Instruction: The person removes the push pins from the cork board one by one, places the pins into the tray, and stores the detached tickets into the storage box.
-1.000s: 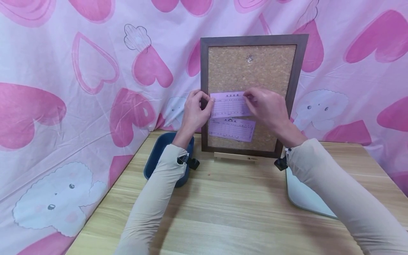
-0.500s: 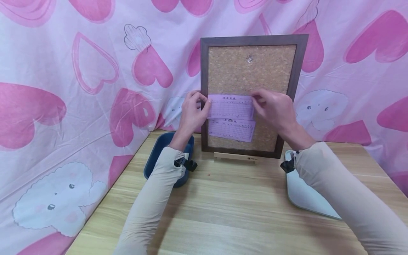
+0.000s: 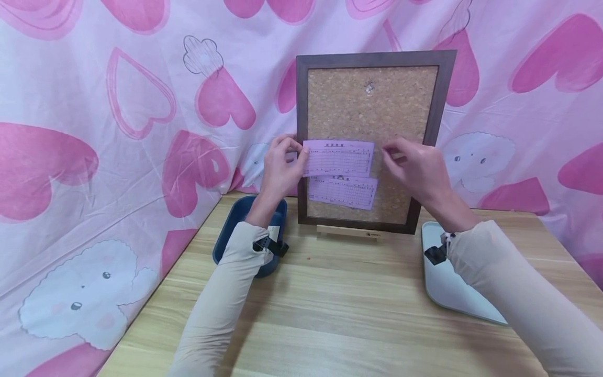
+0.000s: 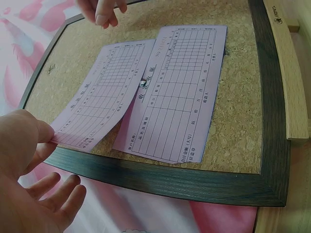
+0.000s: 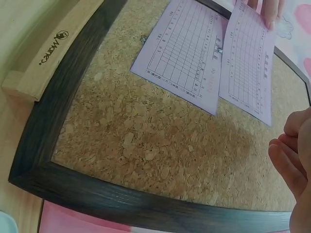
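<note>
My left hand (image 3: 281,165) pinches the left edge of a pink receipt slip (image 3: 336,158) between thumb and fingers, in front of a framed cork board (image 3: 372,112). Just below, a second pink receipt slip (image 3: 343,193) lies on the cork, slightly tilted. A small shiny pin head (image 4: 143,84) shows at its top edge, where the upper slip borders it. My right hand (image 3: 416,167) hovers over the board's right side, fingers loosely bent, apart from the upper slip's free right edge. Nothing shows between its fingertips in the left wrist view.
The board leans on a low wooden stand (image 3: 348,231) on the wooden table (image 3: 330,314). A dark blue tray (image 3: 231,230) is partly under my left forearm, with a pale paper inside. A pale tray (image 3: 452,293) lies under my right forearm. Heart-patterned cloth (image 3: 141,31) hangs behind.
The upper slip has shifted left and slightly down with my left hand. My right hand has let go of its right edge and drawn away to the right.
</note>
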`<action>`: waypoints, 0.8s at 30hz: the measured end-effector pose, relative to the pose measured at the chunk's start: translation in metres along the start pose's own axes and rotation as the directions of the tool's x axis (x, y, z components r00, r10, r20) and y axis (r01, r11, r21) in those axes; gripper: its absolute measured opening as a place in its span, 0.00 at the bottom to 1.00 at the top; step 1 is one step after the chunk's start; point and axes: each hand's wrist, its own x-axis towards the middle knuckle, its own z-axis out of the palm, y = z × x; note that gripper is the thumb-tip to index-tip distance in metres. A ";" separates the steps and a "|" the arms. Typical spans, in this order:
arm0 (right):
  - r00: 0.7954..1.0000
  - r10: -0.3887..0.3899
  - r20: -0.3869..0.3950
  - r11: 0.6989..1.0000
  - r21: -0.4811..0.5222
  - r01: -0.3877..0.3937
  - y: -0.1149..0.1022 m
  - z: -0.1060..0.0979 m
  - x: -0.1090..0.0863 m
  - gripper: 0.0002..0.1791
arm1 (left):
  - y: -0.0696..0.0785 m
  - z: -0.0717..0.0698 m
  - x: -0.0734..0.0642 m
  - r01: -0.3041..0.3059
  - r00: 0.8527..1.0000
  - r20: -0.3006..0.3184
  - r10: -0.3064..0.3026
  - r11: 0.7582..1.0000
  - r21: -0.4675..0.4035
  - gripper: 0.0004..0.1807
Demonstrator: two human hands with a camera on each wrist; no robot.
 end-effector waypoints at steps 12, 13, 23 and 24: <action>0.980 0.176 -0.099 0.984 0.027 -0.174 0.001 -0.024 -0.035 0.11 | -0.006 -0.005 -0.018 -0.002 1.000 -0.010 0.001 0.997 -0.078 0.11; 0.978 0.176 -0.112 0.984 0.033 -0.173 0.002 -0.025 -0.037 0.11 | -0.008 -0.005 -0.019 -0.005 1.000 -0.014 0.004 0.997 -0.077 0.11; 0.960 0.227 -0.166 0.974 0.062 -0.220 0.014 -0.035 -0.067 0.11 | -0.012 -0.011 -0.026 -0.001 0.999 -0.050 -0.002 0.997 -0.077 0.12; 0.957 0.235 -0.168 0.972 0.064 -0.227 0.015 -0.036 -0.070 0.11 | -0.013 -0.012 -0.027 0.001 0.999 -0.048 -0.005 0.996 -0.085 0.12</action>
